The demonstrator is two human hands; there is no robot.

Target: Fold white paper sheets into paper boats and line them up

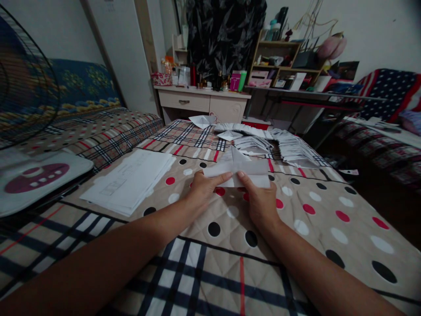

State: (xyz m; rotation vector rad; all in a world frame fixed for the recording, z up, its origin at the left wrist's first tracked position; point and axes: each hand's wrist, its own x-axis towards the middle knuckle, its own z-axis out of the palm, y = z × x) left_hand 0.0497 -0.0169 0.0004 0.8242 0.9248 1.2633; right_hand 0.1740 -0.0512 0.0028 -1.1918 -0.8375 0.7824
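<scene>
Between my two hands is a partly folded sheet of white paper, its top rising to a point and a wide flap lying across its lower part. My left hand grips the flap from the left, thumb pressed on top near the centre crease. From the other side my right hand holds it the same way, the two thumbs almost meeting. The fingers underneath are hidden by the paper. To the left, a stack of printed white sheets rests on the dotted bedspread.
Rows of folded papers lie at the bed's far end, with a loose folded piece further left. A fan stands at the left, near a white surface with a purple oval. Beyond the bed is a dresser.
</scene>
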